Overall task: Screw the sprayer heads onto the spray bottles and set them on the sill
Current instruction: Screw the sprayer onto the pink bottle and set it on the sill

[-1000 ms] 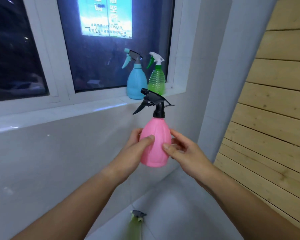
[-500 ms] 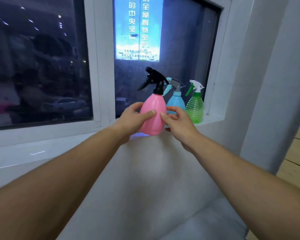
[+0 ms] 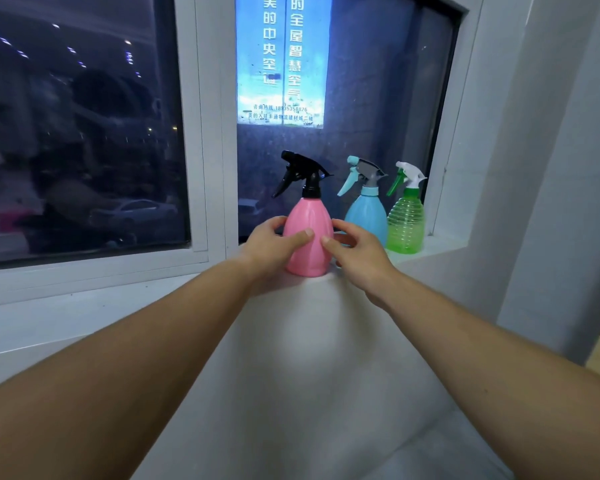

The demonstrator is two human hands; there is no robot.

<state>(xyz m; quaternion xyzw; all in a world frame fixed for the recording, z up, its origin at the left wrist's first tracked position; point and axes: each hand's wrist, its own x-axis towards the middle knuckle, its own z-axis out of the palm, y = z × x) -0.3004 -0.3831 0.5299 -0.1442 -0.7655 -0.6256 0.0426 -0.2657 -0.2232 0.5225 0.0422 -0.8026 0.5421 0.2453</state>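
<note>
A pink spray bottle (image 3: 309, 220) with a black sprayer head (image 3: 300, 174) stands upright on the white window sill (image 3: 118, 299). My left hand (image 3: 272, 249) wraps its left side, thumb across the front. My right hand (image 3: 359, 252) touches its right side with thumb and fingertips. To the right on the sill stand a blue spray bottle (image 3: 366, 216) with a teal and grey head and a clear green spray bottle (image 3: 406, 225) with a white and green head.
Dark window panes with a white frame post (image 3: 210, 133) rise right behind the sill. A grey wall column (image 3: 551, 168) closes the sill's right end. A white wall face (image 3: 309, 375) drops below the sill edge.
Both hands carried the pink bottle up from low in front of the wall to the sill. Its base now rests on the sill, left of the blue bottle.
</note>
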